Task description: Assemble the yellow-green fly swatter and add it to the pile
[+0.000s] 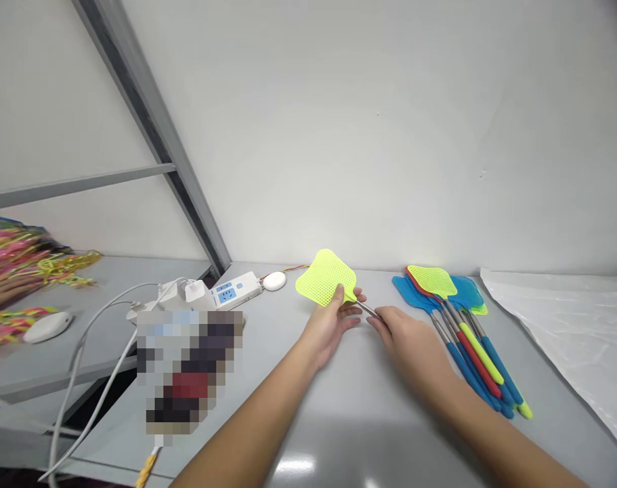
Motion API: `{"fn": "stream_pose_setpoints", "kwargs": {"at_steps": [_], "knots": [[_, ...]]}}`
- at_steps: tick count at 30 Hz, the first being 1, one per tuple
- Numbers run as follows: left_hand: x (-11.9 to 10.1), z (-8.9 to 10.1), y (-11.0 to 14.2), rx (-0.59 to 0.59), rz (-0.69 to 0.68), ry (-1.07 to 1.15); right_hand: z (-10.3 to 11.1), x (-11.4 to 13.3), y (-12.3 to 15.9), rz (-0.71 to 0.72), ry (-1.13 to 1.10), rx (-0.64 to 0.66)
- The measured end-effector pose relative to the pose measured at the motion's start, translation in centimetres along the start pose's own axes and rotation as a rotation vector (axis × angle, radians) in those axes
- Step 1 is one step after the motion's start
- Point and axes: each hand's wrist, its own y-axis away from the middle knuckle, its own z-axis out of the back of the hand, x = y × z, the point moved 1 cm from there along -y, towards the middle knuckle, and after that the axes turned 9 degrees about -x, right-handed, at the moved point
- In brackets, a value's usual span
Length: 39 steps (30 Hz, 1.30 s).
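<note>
I hold the yellow fly swatter (324, 276) just above the grey table (349, 407), near the wall, my left hand (331, 325) pinching the neck below its mesh head and my right hand (407, 335) closed around the thin metal shaft (368, 310). To work the shaft well, I judge I should keep the left grip firm on the plastic neck and move the right hand straight along the shaft's line, without bending it. The pile of finished swatters (458, 318) lies just beside my right hand, the power strip (227, 291) well to the left.
</note>
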Motion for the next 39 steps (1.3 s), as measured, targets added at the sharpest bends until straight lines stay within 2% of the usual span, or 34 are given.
{"fn": "stream_pose_setpoints", "kwargs": {"at_steps": [5, 10, 15, 29, 32, 34, 37, 39], "knots": [[0.3, -0.6, 0.5, -0.029, -0.097, -0.092, 0.2, 0.7, 0.5, -0.061, -0.051, 0.042], [-0.1, -0.6, 0.8, 0.006, -0.139, -0.133, 0.6, 1.0, 0.2, -0.181, -0.353, 0.128], [-0.2, -0.4, 0.7, 0.023, -0.138, -0.165, 0.4, 0.9, -0.5, -0.272, -0.665, 0.223], [-0.2, -0.2, 0.5, 0.024, -0.132, -0.238, 0.5, 1.4, -0.4, -0.592, -1.077, 0.485], [-0.4, -0.2, 0.6, 0.046, -0.138, -0.263, 0.5, 1.5, -0.3, -0.616, -1.146, 0.505], [-0.3, -0.4, 0.8, 0.102, -0.121, -0.284, 0.5, 1.6, -0.3, -0.634, -1.169, 0.492], [0.0, -0.7, 0.9, 0.179, -0.077, -0.298, 0.6, 1.8, -0.2, -0.647, -1.154, 0.467], [0.1, -0.7, 0.8, 0.179, -0.057, -0.279, 0.5, 1.9, -0.2, -0.629, -1.116, 0.478]]}}
